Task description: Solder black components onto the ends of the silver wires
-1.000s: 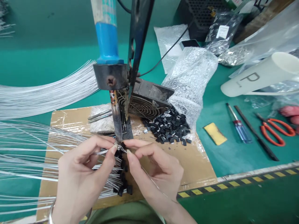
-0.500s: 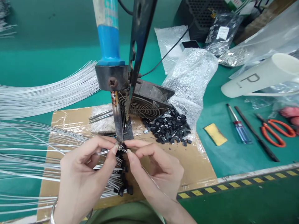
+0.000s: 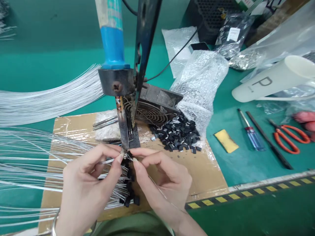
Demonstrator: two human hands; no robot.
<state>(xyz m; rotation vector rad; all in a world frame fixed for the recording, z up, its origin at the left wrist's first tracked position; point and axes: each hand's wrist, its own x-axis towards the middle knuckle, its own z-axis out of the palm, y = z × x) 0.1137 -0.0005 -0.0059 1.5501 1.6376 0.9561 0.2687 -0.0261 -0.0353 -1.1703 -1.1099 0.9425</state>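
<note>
A soldering iron (image 3: 112,46) with a blue handle is clamped upright, its dark tip (image 3: 124,132) pointing down between my hands. My left hand (image 3: 90,183) pinches the end of a grey-white wire (image 3: 107,161) right under that tip; the small part at its end is mostly hidden by the fingertips. From the other side, my right hand (image 3: 164,180) pinches a thin silvery strand, likely solder wire (image 3: 157,187), which trails back across the hand to the wrist. Beneath both hands lie several white wires (image 3: 116,195) with black connector pieces (image 3: 128,196) at their ends.
Behind the iron's black bracket (image 3: 147,36) stands a fan (image 3: 157,105), beside a heap of small black connectors (image 3: 178,134). Cardboard (image 3: 206,177) covers the work area. To the right lie a yellow sponge (image 3: 226,141), screwdriver (image 3: 254,137), orange-handled cutters (image 3: 286,139) and a white cup (image 3: 268,82).
The whole view has shifted very slightly. Both hands keep their pinches at the iron's tip, with no clear movement of the wire or strand.
</note>
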